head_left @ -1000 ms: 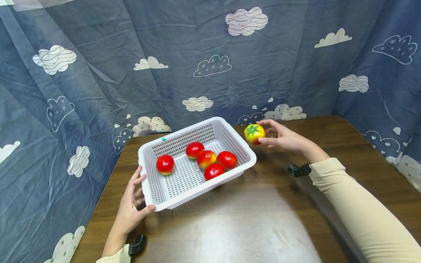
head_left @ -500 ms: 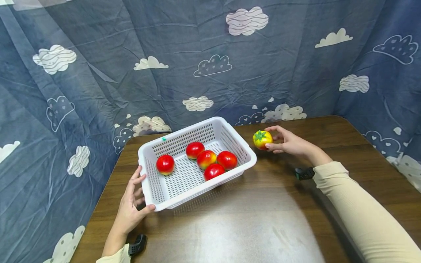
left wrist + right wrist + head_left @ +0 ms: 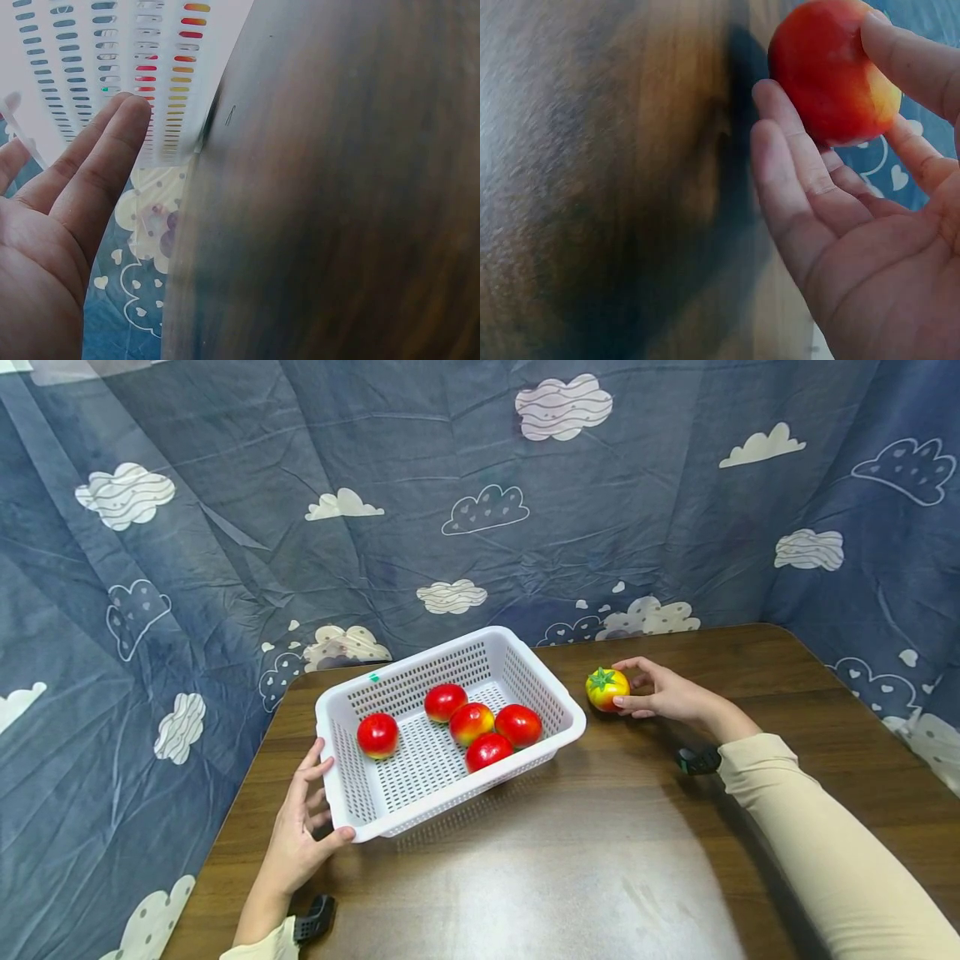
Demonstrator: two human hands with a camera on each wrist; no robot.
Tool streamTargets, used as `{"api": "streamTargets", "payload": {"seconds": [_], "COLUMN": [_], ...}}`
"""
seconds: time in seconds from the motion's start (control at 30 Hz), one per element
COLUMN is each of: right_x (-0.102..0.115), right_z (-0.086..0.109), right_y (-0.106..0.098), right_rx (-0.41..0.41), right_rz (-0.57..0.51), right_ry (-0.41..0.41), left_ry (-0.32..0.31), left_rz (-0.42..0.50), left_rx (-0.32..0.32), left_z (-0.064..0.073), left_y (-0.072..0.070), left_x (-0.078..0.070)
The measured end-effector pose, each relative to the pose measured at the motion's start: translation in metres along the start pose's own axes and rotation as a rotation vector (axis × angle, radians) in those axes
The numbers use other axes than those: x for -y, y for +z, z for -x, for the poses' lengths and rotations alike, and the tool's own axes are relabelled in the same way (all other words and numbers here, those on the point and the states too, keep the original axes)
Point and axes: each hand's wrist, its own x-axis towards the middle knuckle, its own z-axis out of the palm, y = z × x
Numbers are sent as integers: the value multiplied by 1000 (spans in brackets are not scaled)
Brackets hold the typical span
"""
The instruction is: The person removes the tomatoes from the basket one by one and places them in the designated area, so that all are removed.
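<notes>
A brown table (image 3: 570,860) bears a white basket (image 3: 450,797), its long axis slanting from the near left to the far right. At its left end the left hand (image 3: 296,835) grasps nothing: fairly straight fingers touch that end, the thumb at the near corner. The right hand (image 3: 667,693) pinches the tomato (image 3: 609,697) between thumb and fingers, just right of the basket's right end. So the tomato lies on the basket's right and the right hand is the nearer one; the left is well apart, across the basket. Nearly round, the tomato shows no clear long axis; its green leaf top (image 3: 602,678) points up. Whether it touches the table I cannot tell.
</notes>
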Motion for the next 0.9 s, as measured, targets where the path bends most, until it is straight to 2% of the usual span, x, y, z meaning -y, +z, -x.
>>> {"api": "streamTargets", "payload": {"seconds": [0.23,0.9], "right_x": [-8,-15], "right_z": [1,3], "right_y": [0,-2], "right_rx": [-3,-24], "right_rz": [61,48], "right_ry": [34,27], "left_ry": [3,-20], "left_rz": [11,-9], "left_rx": [1,-2], "left_z": [0,0], "left_y": [1,1], "left_x": [-1,-1]}}
